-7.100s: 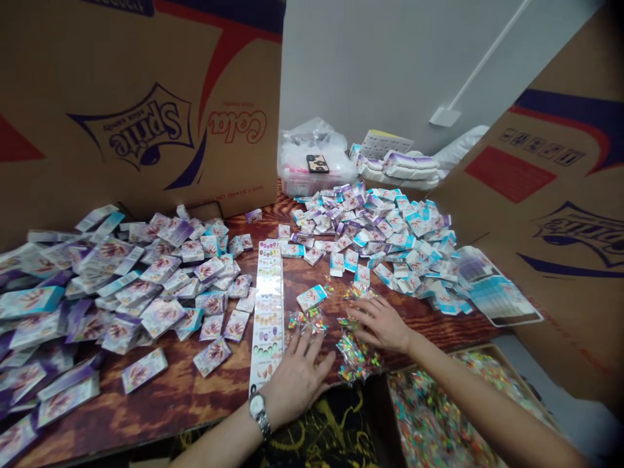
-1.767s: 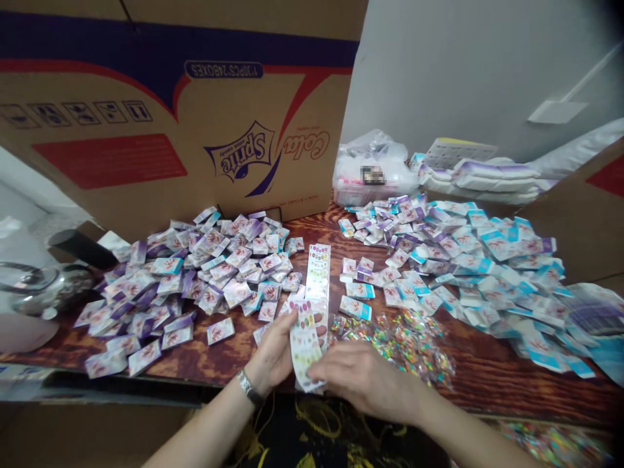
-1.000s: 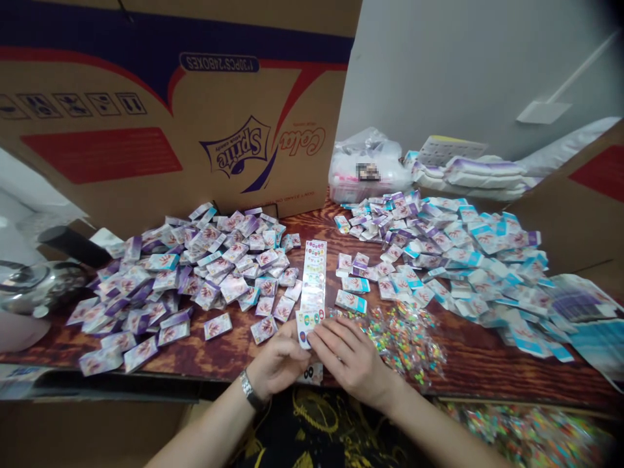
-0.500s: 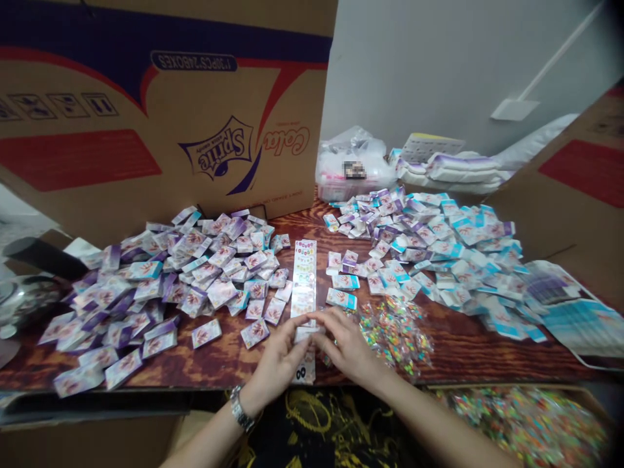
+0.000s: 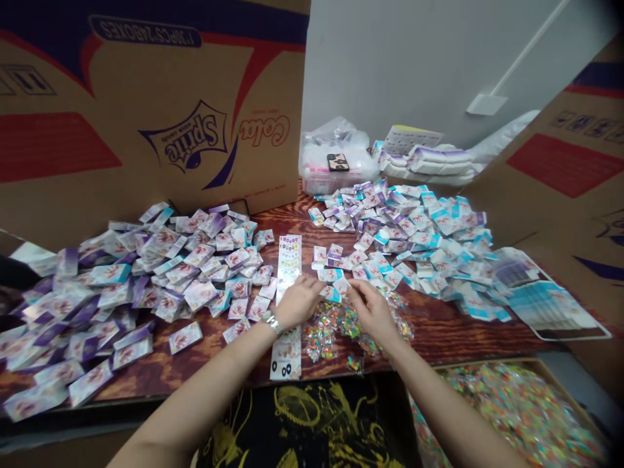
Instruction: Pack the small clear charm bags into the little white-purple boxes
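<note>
My right hand (image 5: pixel 373 313) pinches the edge of a small white-and-blue carton (image 5: pixel 342 286) between thumb and fingers. Palm down, my left hand (image 5: pixel 301 300) reaches across the strip of sticker sheets (image 5: pixel 285 361), its fingers stretched toward another small carton (image 5: pixel 325 293); whether the fingertips touch it I cannot tell. Beneath and between the hands lie clear packets of colourful candy (image 5: pixel 320 335). A few more small cartons (image 5: pixel 319 255) rest just beyond my fingers.
Small cartons are heaped at left (image 5: pixel 195 260) and flatter ones at right (image 5: pixel 439 227). A big cardboard box (image 5: pixel 195 169) stands behind, another cardboard box (image 5: pixel 550 214) at right. Flat printed card sheets (image 5: pixel 556 305) lie near it. Below the table edge, a carton holds candy packets (image 5: pixel 521 403).
My hands were together over the sticker strip around a small white carton. They have parted and shifted toward the loose cartons on the right. The view has turned slightly right.
</note>
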{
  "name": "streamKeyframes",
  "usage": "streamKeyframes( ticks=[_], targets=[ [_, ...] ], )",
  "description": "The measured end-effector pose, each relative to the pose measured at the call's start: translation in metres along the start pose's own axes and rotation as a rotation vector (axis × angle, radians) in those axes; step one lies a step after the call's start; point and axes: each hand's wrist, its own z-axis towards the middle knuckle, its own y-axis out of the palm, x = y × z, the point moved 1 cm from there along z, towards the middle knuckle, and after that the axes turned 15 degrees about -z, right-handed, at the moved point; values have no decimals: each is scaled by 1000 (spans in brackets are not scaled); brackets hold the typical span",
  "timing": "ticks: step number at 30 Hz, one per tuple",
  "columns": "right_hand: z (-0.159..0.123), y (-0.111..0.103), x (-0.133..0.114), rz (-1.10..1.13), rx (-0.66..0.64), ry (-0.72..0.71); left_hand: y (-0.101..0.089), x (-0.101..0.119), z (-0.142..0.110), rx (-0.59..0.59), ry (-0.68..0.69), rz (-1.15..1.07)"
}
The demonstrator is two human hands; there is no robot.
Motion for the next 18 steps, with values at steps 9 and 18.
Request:
streamKeyframes(
  ticks=[9,18],
  targets=[
    [4,-9,10,-64,2,-57,29,-26,45,-73,6,86],
    [25,-2,37,-229,-313,-190,-25,6,24,142,7,-29]
  ],
)
